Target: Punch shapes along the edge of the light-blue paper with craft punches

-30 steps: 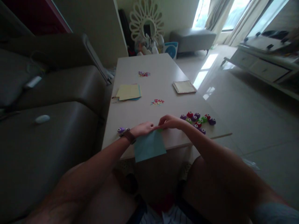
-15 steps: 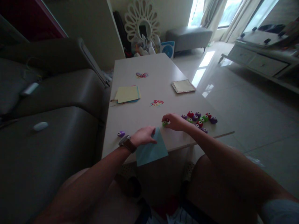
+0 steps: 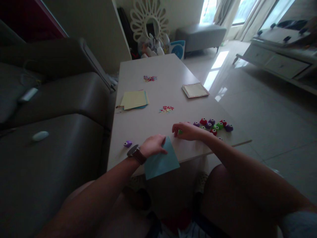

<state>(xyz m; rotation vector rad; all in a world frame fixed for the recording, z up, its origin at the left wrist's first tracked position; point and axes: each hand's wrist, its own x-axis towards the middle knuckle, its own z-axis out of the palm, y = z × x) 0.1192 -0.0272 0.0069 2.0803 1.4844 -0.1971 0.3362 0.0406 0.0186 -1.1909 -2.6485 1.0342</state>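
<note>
A square of light blue paper (image 3: 162, 163) lies at the table's near edge and hangs partly over it. My left hand (image 3: 155, 145), with a watch on the wrist, holds this paper against the tabletop, its thumb and forefinger a little apart. To the right of the paper, my right hand (image 3: 184, 130) has its fingers curled over a small green toy (image 3: 180, 132), mostly hidden under the palm. Several similar round toys with white eyes, among them a red one (image 3: 203, 121) and a purple one (image 3: 229, 128), cluster beyond that hand. One purple toy (image 3: 127, 143) sits alone left of my left wrist.
On the white table (image 3: 158, 66) lie a stack of coloured paper (image 3: 135, 100), two heaps of small colourful bits, the nearer heap (image 3: 166, 109) being central, and a stack of bordered cards (image 3: 195, 90) at the right. A grey sofa (image 3: 61, 142) stands along the left.
My right hand has turned and shifted slightly right, so the green toy shows less and lies deeper under the fingers. My left hand stays on the paper. The view has shifted slightly.
</note>
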